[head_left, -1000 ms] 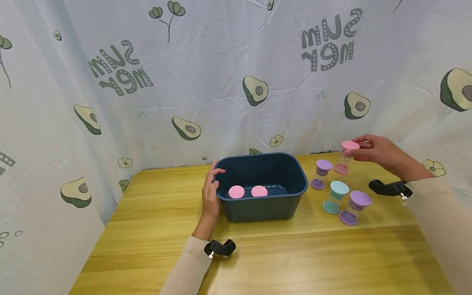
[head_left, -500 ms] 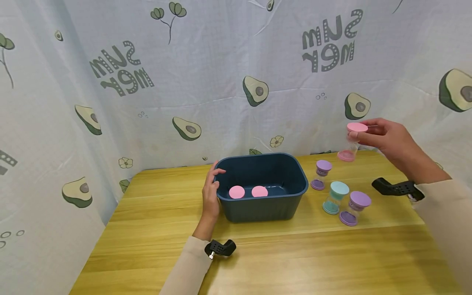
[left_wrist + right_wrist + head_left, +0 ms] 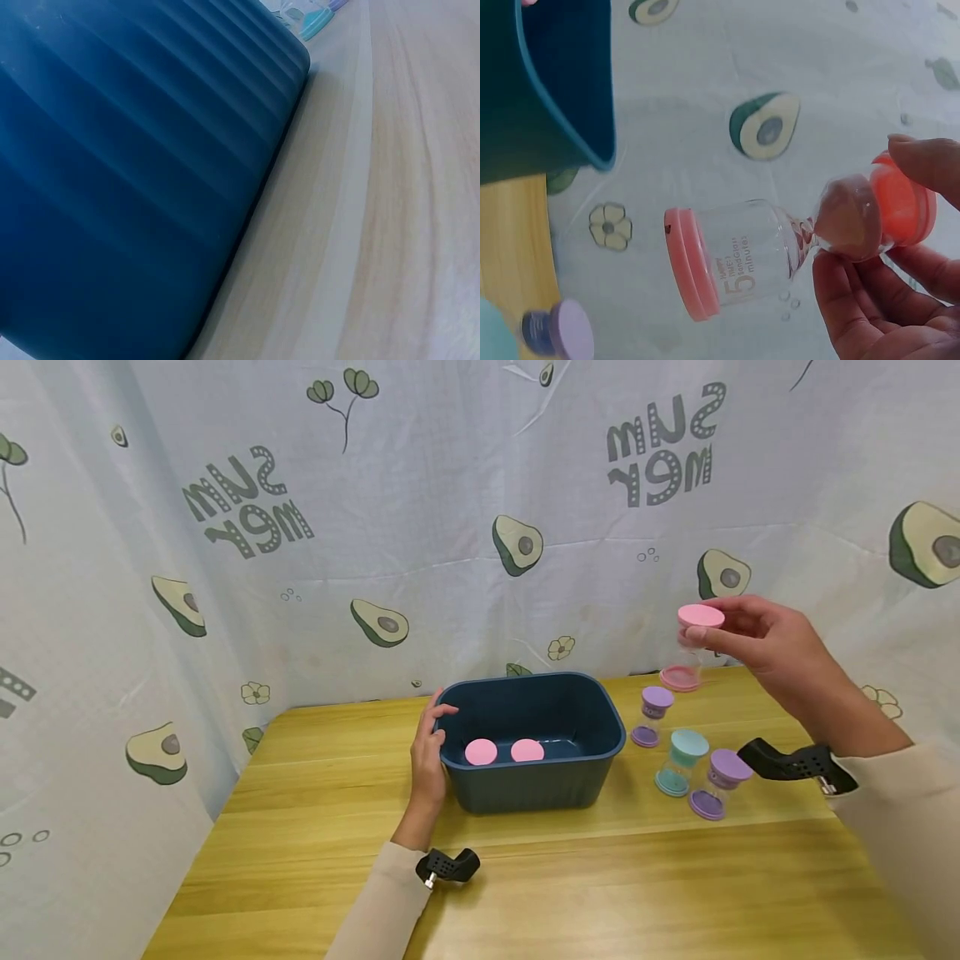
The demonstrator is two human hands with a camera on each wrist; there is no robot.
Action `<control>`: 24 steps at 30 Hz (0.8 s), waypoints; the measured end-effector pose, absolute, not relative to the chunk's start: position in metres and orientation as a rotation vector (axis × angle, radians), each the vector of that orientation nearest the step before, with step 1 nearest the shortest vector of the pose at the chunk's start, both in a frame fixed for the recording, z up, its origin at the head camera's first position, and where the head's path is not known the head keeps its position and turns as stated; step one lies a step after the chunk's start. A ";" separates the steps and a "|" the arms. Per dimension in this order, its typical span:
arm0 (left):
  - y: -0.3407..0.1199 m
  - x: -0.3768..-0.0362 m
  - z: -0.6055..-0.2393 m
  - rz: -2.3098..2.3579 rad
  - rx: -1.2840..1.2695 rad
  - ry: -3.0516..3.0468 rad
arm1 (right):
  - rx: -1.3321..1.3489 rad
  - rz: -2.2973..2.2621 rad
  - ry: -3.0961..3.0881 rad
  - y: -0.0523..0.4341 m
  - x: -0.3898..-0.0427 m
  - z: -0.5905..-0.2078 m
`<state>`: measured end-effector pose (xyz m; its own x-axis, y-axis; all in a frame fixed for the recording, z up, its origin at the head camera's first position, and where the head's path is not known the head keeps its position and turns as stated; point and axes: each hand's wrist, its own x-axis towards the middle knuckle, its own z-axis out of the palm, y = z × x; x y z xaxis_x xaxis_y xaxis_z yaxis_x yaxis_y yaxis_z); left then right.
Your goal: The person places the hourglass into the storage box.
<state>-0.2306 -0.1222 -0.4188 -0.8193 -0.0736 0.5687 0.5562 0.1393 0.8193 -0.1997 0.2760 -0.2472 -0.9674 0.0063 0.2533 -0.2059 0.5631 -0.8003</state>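
My right hand [image 3: 776, 643] pinches a pink hourglass [image 3: 692, 647] near its upper cap, holding it above the table at the back right. In the right wrist view the hourglass [image 3: 739, 259] shows pink end caps, clear glass and a "5 minutes" print, with pink sand in the bulb nearest the fingers. At the left end of a dark blue bin [image 3: 532, 789], my left hand [image 3: 429, 760] grips the wall, fingers bent over the rim. Inside the bin are two pink-capped things, one round cap [image 3: 481, 752] and another cap [image 3: 527, 750]; their lower parts are hidden.
Right of the bin stand a small purple hourglass [image 3: 652, 714], a teal hourglass [image 3: 681, 762] and a larger purple hourglass [image 3: 720, 783]. A patterned cloth [image 3: 450, 510] hangs behind the wooden table [image 3: 585, 885].
My right hand has lifted the pink hourglass off the table, then carried it leftward toward the bin. The left hand and the bin have stayed put.
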 end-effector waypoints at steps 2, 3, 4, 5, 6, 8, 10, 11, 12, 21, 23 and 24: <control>-0.122 -0.230 -0.419 -1.728 -0.454 -1.942 | 0.199 1.391 -2.560 0.268 -0.199 -0.246; -0.121 -0.230 -0.418 -1.728 -0.452 -1.941 | 0.221 1.404 -2.555 0.264 -0.198 -0.246; -0.121 -0.229 -0.418 -1.728 -0.450 -1.941 | 0.242 1.412 -2.550 0.260 -0.198 -0.246; -0.121 -0.229 -0.418 -1.727 -0.449 -1.941 | 0.268 1.423 -2.544 0.256 -0.198 -0.246; -0.120 -0.229 -0.418 -1.726 -0.450 -1.940 | 0.292 1.436 -2.539 0.252 -0.198 -0.246; -0.120 -0.229 -0.419 -1.721 -0.453 -1.937 | 0.342 1.452 -2.530 0.244 -0.197 -0.248; -0.119 -0.230 -0.419 -1.720 -0.459 -1.931 | 0.380 1.482 -2.520 0.236 -0.197 -0.250; -0.119 -0.231 -0.418 -1.719 -0.462 -1.928 | 0.396 1.502 -2.516 0.232 -0.198 -0.251; -0.119 -0.231 -0.418 -1.720 -0.465 -1.925 | 0.405 1.517 -2.521 0.228 -0.198 -0.253; -0.115 -0.209 -0.386 -1.750 -0.462 -1.953 | 0.424 1.579 -2.553 0.200 -0.203 -0.267; -0.114 -0.206 -0.380 -1.753 -0.467 -1.959 | 0.433 1.579 -2.552 0.196 -0.205 -0.271; -0.115 -0.206 -0.380 -1.751 -0.469 -1.960 | 0.437 1.581 -2.553 0.194 -0.206 -0.272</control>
<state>-0.2063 -0.1146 -0.3800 -0.8325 -0.0544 0.5513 0.5417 0.1284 0.8307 -0.2064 0.1939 -0.2721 -0.9528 -0.1861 0.2397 -0.2975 0.4173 -0.8587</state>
